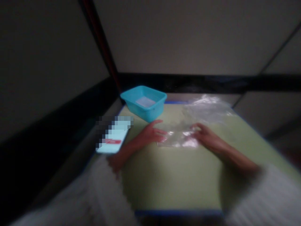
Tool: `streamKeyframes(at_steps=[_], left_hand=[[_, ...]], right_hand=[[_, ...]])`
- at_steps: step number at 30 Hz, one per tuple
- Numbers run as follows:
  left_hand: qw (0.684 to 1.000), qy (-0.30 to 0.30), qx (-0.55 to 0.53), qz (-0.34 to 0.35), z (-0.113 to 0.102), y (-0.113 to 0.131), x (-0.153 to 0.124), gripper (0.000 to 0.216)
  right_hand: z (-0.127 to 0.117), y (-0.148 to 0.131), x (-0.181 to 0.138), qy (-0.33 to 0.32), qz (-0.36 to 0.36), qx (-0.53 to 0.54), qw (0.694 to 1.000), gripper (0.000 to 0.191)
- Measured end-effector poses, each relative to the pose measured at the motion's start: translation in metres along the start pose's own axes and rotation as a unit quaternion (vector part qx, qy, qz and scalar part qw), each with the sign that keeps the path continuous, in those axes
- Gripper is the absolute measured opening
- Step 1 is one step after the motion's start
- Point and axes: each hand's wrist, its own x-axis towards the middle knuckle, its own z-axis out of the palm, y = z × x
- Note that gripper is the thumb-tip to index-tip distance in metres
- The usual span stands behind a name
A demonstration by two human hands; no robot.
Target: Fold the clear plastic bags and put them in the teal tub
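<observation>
A small clear plastic bag (177, 140) lies on the table in front of me, shiny and slightly creased. At its left edge is my left hand (154, 133), its fingers spread and some of the fingertips touching the plastic. My right hand (204, 135) is at the opposite edge, fingers bent and closed on the bag's upper right part. The picture is dim and blurred, so the exact finger contact is hard to make out.
A turquoise plastic basket (150, 113) stands at the back left, with a pale flat item (145, 101) inside. Left of my forearm is a lit phone (115, 138), partly pixelated. More clear plastic (209, 108) lies at the back right of the blue-edged, yellowish table (176, 179).
</observation>
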Motion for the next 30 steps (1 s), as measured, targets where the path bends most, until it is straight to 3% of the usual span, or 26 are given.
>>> streamKeyframes(at_steps=[6, 11, 17, 23, 27, 30], left_hand=[[0.997, 0.003, 0.067, -0.026, 0.001, -0.004, 0.005, 0.047], [0.996, 0.014, 0.090, -0.018, 0.002, -0.003, 0.001, 0.055], [0.994, 0.029, 0.106, -0.014, 0.002, -0.006, 0.000, 0.064], [0.993, 0.034, 0.116, -0.004, 0.000, -0.011, 0.003, 0.072], [0.979, 0.060, 0.185, 0.062, 0.004, -0.015, 0.005, 0.065], [0.925, 0.128, 0.317, 0.167, 0.011, -0.014, 0.003, 0.051]], right_hand=[[-0.003, 0.004, 0.001, 0.048, -0.039, -0.003, 0.998, 0.060], [-0.005, -0.002, 0.002, 0.072, -0.061, -0.040, 0.995, 0.059], [-0.003, -0.007, 0.000, 0.068, -0.092, -0.205, 0.972, 0.028], [-0.003, -0.004, 0.001, 0.076, -0.102, -0.316, 0.940, 0.034], [-0.005, 0.000, 0.001, 0.074, -0.143, -0.380, 0.911, 0.038], [-0.003, -0.002, -0.002, 0.092, -0.221, -0.451, 0.860, 0.036]])
